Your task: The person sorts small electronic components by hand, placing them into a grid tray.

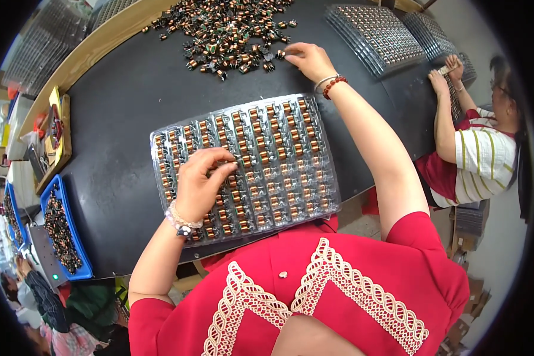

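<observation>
A clear plastic tray (333,188) lies in front of me, with copper-wound coils in rows of its pockets. Toward its lower right, several pockets look paler, as if without coils. My left hand (203,181) is over the middle of the tray, thumb and forefinger pinched together just above a row; whatever is between the fingertips is hidden. Farther off, my right hand (310,62) reaches to the right edge of a loose heap of coils (231,35). Its thumb and forefinger close on one small copper coil (280,54).
Stacked filled trays (377,38) stand at the back right, near a co-worker (480,142) whose hands are at another tray. A blue bin (63,231) of small parts sits at the left edge, below a wooden box (56,139). A wooden rim (95,44) borders the table.
</observation>
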`<state>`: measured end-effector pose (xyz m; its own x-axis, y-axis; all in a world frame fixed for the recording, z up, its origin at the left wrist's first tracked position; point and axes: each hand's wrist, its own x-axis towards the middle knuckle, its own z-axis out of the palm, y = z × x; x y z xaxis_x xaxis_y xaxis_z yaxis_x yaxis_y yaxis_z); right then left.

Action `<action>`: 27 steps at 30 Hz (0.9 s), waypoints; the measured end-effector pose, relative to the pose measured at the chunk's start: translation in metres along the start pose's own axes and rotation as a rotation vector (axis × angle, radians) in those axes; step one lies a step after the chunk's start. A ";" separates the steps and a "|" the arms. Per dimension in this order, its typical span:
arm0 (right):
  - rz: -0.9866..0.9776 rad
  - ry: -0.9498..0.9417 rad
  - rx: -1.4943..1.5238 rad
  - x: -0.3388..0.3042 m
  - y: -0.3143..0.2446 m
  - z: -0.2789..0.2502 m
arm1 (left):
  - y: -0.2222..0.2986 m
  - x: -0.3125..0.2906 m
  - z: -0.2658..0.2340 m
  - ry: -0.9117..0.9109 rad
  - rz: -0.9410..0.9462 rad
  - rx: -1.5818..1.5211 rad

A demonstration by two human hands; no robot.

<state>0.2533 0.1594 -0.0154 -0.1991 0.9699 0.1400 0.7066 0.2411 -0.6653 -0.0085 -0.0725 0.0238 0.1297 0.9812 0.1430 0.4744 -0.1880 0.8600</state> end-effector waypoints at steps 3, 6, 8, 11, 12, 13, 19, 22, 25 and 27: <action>-0.144 -0.008 -0.140 -0.004 -0.003 0.009 | 0.004 -0.007 0.013 -0.117 0.219 0.115; -0.180 -0.041 -0.189 -0.003 -0.006 0.018 | 0.004 -0.010 0.020 -0.179 0.348 0.216; -0.225 -0.041 -0.252 -0.001 -0.008 0.015 | 0.003 -0.012 0.022 -0.166 0.358 0.266; -0.242 -0.028 -0.241 -0.002 -0.014 0.015 | 0.003 -0.010 0.023 -0.141 0.396 0.349; -0.256 -0.034 -0.270 -0.002 -0.017 0.013 | 0.004 -0.008 0.021 -0.166 0.420 0.370; -0.282 -0.012 -0.255 -0.003 -0.017 0.014 | 0.004 -0.008 0.019 -0.181 0.424 0.382; -0.303 -0.068 -0.239 -0.009 -0.013 0.018 | 0.013 0.007 0.004 -0.356 0.416 0.396; -0.307 -0.072 -0.217 -0.009 -0.014 0.018 | -0.006 0.052 -0.012 -0.213 0.212 0.368; -0.309 -0.133 -0.288 -0.007 -0.025 0.016 | -0.048 0.125 -0.016 0.145 0.182 0.501; -0.370 -0.097 -0.296 -0.007 -0.025 0.016 | -0.068 0.155 -0.015 0.197 0.153 0.589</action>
<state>0.2261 0.1459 -0.0112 -0.5257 0.8133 0.2496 0.7367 0.5819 -0.3445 -0.0333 0.0925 -0.0054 0.0980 0.9204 0.3784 0.8696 -0.2641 0.4172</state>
